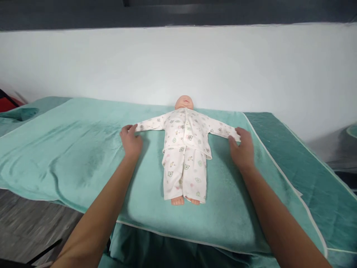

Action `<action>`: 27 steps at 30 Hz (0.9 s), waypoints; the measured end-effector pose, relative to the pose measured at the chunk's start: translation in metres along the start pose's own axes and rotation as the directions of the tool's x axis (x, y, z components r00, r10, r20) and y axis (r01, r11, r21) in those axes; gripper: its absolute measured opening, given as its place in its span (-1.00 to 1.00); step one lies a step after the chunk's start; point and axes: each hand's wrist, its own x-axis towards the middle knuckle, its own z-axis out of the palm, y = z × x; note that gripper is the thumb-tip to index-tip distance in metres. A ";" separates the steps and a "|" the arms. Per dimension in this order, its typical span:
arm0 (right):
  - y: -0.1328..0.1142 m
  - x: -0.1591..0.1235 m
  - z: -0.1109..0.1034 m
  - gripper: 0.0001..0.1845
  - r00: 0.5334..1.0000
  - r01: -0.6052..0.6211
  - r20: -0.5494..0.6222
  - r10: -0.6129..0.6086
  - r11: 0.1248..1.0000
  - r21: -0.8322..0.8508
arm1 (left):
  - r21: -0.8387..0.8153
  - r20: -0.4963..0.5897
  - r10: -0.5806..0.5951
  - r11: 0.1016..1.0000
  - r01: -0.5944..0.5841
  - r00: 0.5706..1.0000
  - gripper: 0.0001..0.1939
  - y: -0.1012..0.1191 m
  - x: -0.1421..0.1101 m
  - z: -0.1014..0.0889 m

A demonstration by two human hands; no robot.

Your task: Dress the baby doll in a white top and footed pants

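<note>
A baby doll (184, 101) lies on its back, arms spread to both sides and bare feet toward me. It wears a white printed pajama top (185, 128) and matching pajama pants (184, 173). The top's front is closed, and its hem overlaps the pants. At the end of the sleeve on the left, my left hand (131, 140) has its fingers curled around the cuff. My right hand (243, 147) pinches the other cuff between thumb and fingers. Both sleeves are drawn out nearly straight, and the doll's hands are hidden.
A light green blanket (83, 149) with pale edging covers the table under the doll. Darker green cloth (312, 178) spreads on the right. Behind stands a white wall (178, 63). Grey wood-look floor (28, 219) shows at the lower left, and a red item (6, 104) at the left edge.
</note>
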 end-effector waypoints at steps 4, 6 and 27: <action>-0.057 -0.051 0.006 -0.41 0.943 0.075 0.294 -0.155 0.962 0.263 | -0.215 0.210 0.332 0.933 -0.288 0.920 -0.43 0.028 -0.057 -0.017; -0.078 -0.079 0.002 -0.39 0.886 0.010 0.442 -0.141 0.958 0.286 | -0.269 0.375 0.421 0.902 -0.338 0.826 -0.41 0.038 -0.086 -0.026; -0.171 -0.183 -0.027 -0.79 0.936 0.215 0.279 -0.216 0.976 0.035 | -0.483 0.157 0.291 0.856 -0.184 0.944 -0.78 0.080 -0.228 -0.070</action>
